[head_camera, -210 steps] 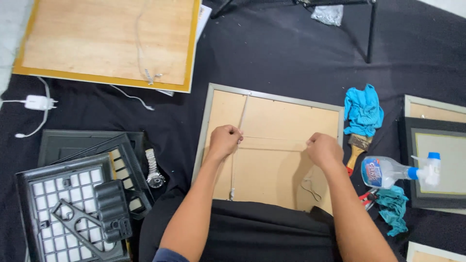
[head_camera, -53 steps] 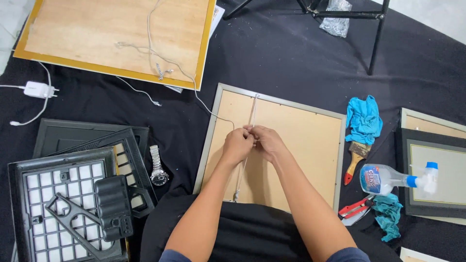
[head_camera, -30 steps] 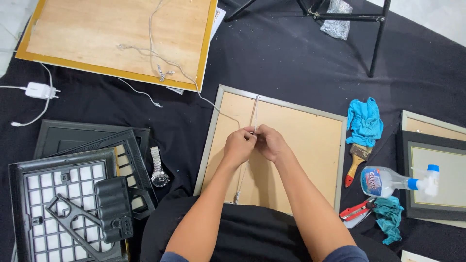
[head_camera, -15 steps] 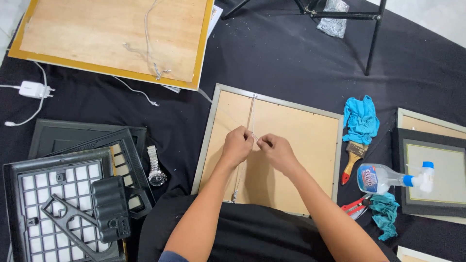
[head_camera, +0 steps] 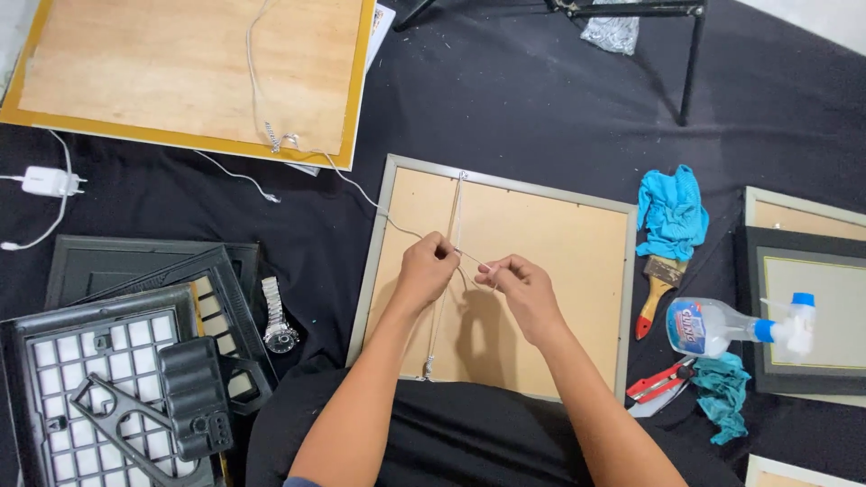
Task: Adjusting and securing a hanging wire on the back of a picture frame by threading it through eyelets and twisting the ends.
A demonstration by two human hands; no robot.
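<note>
My left hand [head_camera: 426, 269] and right hand [head_camera: 523, 287] sit slightly apart over the picture frame [head_camera: 541, 225] back, each pinching the white string [head_camera: 471, 260] taut between them. String runs up the frame's left part. Paintbrush [head_camera: 658, 290] and spray bottle [head_camera: 722, 326] just right of frame; wristwatch [head_camera: 278, 317] left.

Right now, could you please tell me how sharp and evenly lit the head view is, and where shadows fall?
Head view: sharp throughout, evenly lit, no glare; the left hand and right hand pinching thin white string cast a soft shadow onto the tan backing board of the silver-edged picture frame; the black cloth floor covering stays dark.
</note>
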